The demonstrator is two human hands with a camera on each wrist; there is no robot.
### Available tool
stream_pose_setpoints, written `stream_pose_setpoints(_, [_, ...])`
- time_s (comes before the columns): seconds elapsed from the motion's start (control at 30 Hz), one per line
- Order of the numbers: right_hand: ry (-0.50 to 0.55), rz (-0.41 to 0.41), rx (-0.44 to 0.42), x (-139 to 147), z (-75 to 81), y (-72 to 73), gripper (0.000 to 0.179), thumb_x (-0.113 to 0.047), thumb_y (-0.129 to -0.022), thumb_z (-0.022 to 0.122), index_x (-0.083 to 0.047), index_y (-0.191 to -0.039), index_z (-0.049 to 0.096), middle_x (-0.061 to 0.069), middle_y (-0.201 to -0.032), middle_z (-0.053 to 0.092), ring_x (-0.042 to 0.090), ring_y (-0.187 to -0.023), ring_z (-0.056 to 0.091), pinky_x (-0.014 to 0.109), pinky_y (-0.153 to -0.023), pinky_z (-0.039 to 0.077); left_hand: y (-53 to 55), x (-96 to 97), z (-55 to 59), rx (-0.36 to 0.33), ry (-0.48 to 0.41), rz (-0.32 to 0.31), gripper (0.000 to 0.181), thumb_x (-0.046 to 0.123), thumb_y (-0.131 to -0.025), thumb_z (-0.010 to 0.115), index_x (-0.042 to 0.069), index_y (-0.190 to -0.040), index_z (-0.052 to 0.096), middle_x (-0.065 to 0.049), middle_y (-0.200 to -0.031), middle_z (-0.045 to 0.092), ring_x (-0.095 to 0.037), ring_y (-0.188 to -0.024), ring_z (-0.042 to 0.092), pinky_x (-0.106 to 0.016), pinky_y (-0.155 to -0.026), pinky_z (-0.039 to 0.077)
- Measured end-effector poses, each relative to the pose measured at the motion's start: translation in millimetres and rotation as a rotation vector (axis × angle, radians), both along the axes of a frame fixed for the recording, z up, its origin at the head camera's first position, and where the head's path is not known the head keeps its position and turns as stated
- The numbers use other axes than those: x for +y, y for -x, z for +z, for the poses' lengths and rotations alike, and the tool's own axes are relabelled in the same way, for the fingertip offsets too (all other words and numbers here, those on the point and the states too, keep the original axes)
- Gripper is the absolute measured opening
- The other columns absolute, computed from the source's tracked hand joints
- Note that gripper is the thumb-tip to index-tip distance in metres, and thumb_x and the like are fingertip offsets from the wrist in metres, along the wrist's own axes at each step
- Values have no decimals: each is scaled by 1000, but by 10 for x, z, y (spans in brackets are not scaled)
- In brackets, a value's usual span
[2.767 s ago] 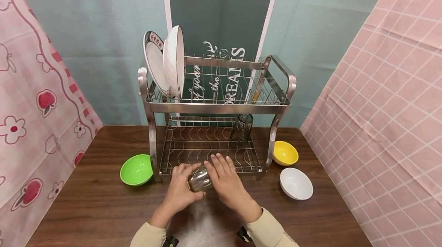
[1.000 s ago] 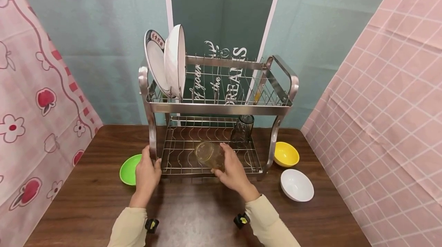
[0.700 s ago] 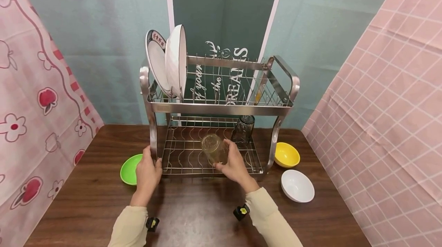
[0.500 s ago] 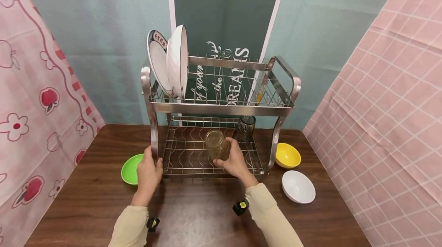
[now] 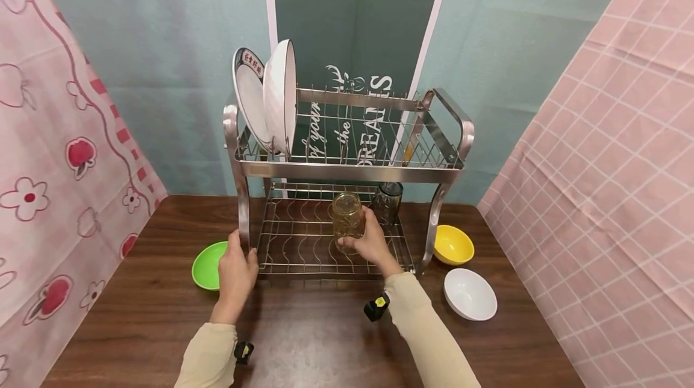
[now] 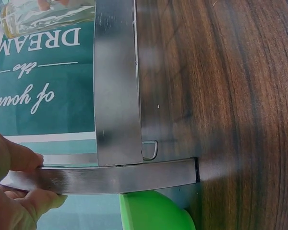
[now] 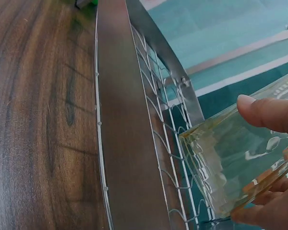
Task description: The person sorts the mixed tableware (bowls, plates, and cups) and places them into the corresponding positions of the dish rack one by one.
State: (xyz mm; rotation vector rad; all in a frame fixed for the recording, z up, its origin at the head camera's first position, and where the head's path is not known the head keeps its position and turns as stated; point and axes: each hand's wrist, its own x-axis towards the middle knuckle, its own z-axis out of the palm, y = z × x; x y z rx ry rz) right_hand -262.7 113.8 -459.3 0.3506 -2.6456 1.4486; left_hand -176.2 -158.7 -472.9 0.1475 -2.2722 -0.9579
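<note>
My right hand (image 5: 373,242) grips a yellowish clear drinking glass (image 5: 347,214) over the lower shelf of a two-tier metal dish rack (image 5: 347,172). The glass stands nearly upright, a round end facing up. In the right wrist view, thumb and fingers lie on opposite sides of the glass (image 7: 237,158), its lower edge close to the shelf wires; contact is unclear. My left hand (image 5: 236,269) holds the rack's front left leg. In the left wrist view its thumb and fingers pinch that leg (image 6: 81,180). Behind the held glass, a dark glass (image 5: 388,202) stands on the lower shelf.
A white plate (image 5: 250,96) and white bowl (image 5: 279,99) lean at the upper tier's left. A green bowl (image 5: 207,267) lies beside the left hand, partly hidden. Yellow (image 5: 454,246) and white bowls (image 5: 470,295) sit right of the rack on the wooden table (image 5: 309,334).
The glass was first held between both hands before the rack. My left hand went to the rack leg. My right hand carried the glass over the lower shelf and tipped it nearly upright.
</note>
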Motion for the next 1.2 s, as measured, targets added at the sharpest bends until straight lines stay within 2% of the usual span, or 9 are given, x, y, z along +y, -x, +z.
stream_pose_setpoints(0.23, [73,-44,-46,-28,-64,145,89,-8,-69,81,-3,-140,27,20,-131,45,35,-121,41,50,-97,33,13,-25,-22,-8,-3,-2,42,-7,-77,64,-5,-114,45,-29,-85,59,-50,-75,55,-57,-64,41])
stream_pose_setpoints(0.47, [180,-55,-74,-80,-86,242,86,-6,-69,81,-5,-138,30,18,-129,46,34,-118,44,48,-96,35,20,-45,-29,25,-15,-6,41,-8,-76,64,-5,-112,46,-29,-84,59,-50,-75,55,-58,-64,40])
stream_pose_setpoints(0.73, [345,-130,-107,-107,-124,324,83,0,-70,78,-5,-138,31,16,-130,44,31,-120,41,46,-96,36,7,-22,-30,-19,-31,-21,42,-7,-78,64,-5,-115,44,-30,-87,59,-51,-76,55,-58,-65,41])
stream_pose_setpoints(0.97, [367,-133,-113,-155,-127,410,84,-2,-70,78,-3,-138,30,17,-134,40,30,-125,37,45,-100,31,20,-31,-20,-13,-39,-21,40,-6,-79,65,-3,-114,45,-29,-87,59,-49,-76,56,-57,-64,41])
stream_pose_setpoints(1.2, [387,-136,-110,-185,-165,478,84,0,-70,77,-4,-139,28,18,-133,41,30,-124,38,45,-99,32,17,-36,-39,-21,-43,-27,43,-4,-79,66,-2,-116,44,-29,-88,59,-50,-80,56,-57,-66,42])
